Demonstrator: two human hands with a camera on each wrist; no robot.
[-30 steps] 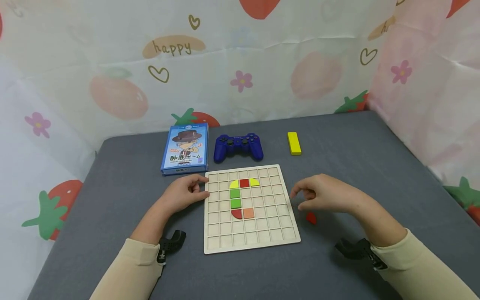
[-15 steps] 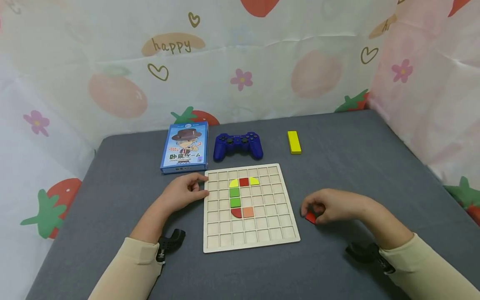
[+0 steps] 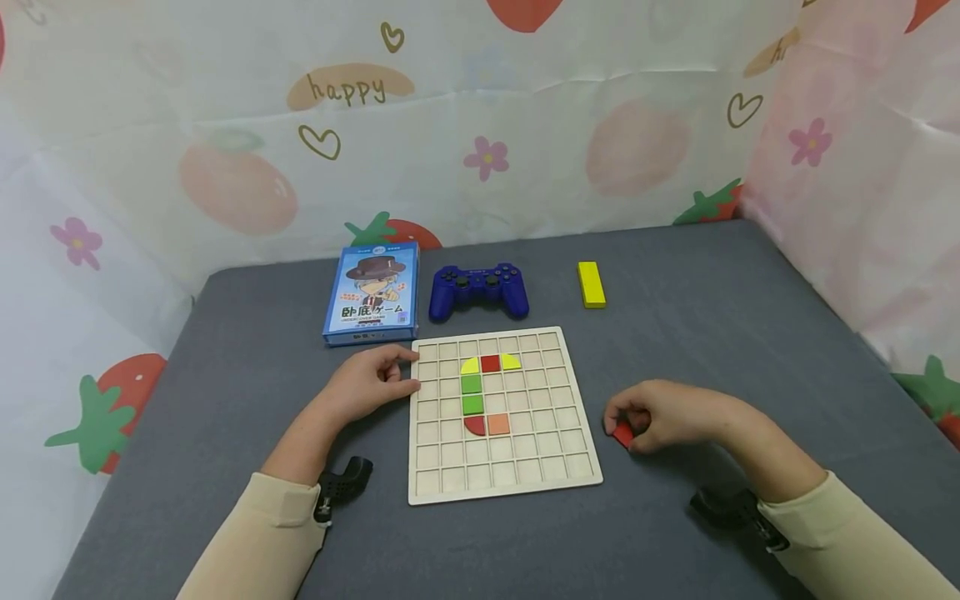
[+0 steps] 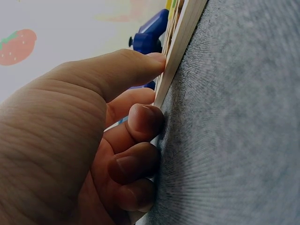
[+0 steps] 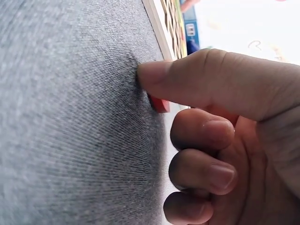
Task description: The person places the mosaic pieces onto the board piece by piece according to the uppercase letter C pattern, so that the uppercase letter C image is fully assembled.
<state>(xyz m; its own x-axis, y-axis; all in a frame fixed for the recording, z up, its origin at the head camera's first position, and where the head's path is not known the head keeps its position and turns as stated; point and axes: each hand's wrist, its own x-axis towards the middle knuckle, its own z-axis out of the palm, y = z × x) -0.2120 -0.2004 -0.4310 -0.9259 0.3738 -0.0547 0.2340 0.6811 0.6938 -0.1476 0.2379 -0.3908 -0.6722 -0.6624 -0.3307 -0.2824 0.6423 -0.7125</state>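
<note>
A square wooden grid board lies on the grey tabletop, with several coloured tiles in its cells: yellow, red, green and orange. At its left edge, the thumb and index finger of my left hand touch the rim; the other fingers bend loosely beneath, as the left wrist view shows. To the right of the board, my right hand pinches a small red tile between thumb and index finger, down at the cloth. Part of that tile is hidden by the fingers, and its full shape does not show.
Behind the board are a blue boxed game and a dark blue game controller. A yellow block lies farther right. Printed curtains stand along the table's back and sides.
My right hand has come down and slightly right from beside the board onto the red tile and taken it between thumb and index finger. The left hand stays at the board's edge.
</note>
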